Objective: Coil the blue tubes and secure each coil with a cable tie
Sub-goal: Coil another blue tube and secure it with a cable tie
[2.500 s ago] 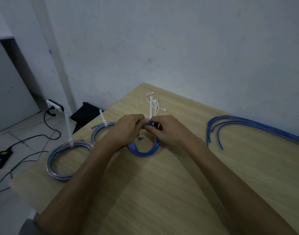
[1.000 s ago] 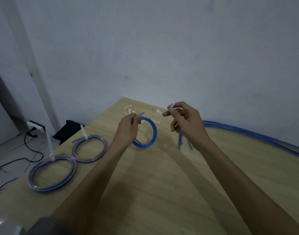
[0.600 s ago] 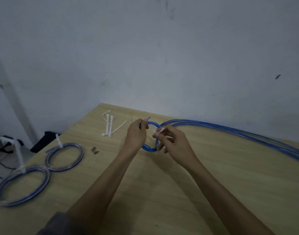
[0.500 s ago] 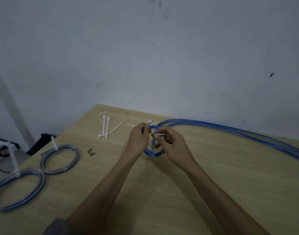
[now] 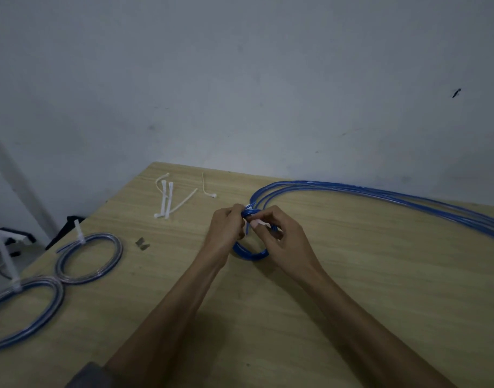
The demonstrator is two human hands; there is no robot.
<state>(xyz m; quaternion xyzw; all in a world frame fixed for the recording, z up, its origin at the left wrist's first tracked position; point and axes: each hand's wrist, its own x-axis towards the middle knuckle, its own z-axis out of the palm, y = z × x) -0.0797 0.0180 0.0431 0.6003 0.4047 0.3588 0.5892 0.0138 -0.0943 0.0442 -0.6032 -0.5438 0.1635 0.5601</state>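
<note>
Surface: a light wooden table [image 5: 352, 289] set against a pale wall [image 5: 240, 79].
Item in work: a small blue coil [image 5: 250, 254], held at mid-table between both hands; its lower arc hangs free below the fingers, close above the tabletop.
Left hand [image 5: 226, 228]: fingers closed, pinching the top of the blue coil from the left side.
Right hand [image 5: 282, 236]: fingers curled shut around the coil's top and right side; a white cable tie [image 5: 258, 224] shows at the thumb and forefinger, pressed to the coil. Whether the tie is threaded cannot be told.
Stock, uncoiled: a bundle of long blue tubes [image 5: 394, 198] running from just behind the hands along the far edge and off to the right.
Stock, finished: two tied coils at the left of the table, touching one another; the nearer coil [image 5: 24, 312] partly cut by the frame edge, the farther coil [image 5: 89, 256] beside it; each carries an upright white tie tail.
Spare ties: loose cable ties [image 5: 170, 200] lying near the far left corner.
Small part: a dark metal piece [image 5: 142, 243] between the farther coil and the left hand; kind unclear.
</note>
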